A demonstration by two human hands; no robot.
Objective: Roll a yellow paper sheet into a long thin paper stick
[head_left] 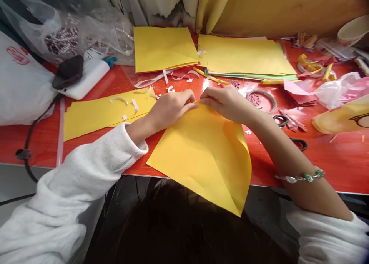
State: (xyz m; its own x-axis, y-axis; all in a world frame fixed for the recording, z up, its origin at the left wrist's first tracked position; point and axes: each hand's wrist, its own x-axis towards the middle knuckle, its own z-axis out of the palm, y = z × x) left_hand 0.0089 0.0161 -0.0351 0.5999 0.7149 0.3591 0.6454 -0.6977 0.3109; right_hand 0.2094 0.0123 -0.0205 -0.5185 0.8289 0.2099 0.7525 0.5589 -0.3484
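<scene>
A large sheet of yellow paper (204, 152) hangs partly over the front edge of the red table, its lower corner pointing down and its right side curling. At its top edge my left hand (173, 108) pinches the paper between thumb and fingers. Close beside it, my right hand (227, 104) pinches the same edge, fingertips near the left hand's. Cut yellow strips (100, 112) with white paper scraps on them lie left of my left hand. Just beyond my right hand is a roll of tape (269, 98).
Behind are two stacks of yellow sheets (164, 50) (248, 58). Black-handled scissors (298, 144) and a yellowish cup (340, 116) lie right on the red table (325, 164). A white power bank (89, 79), a dark phone (68, 72), a cable and plastic bags occupy the left.
</scene>
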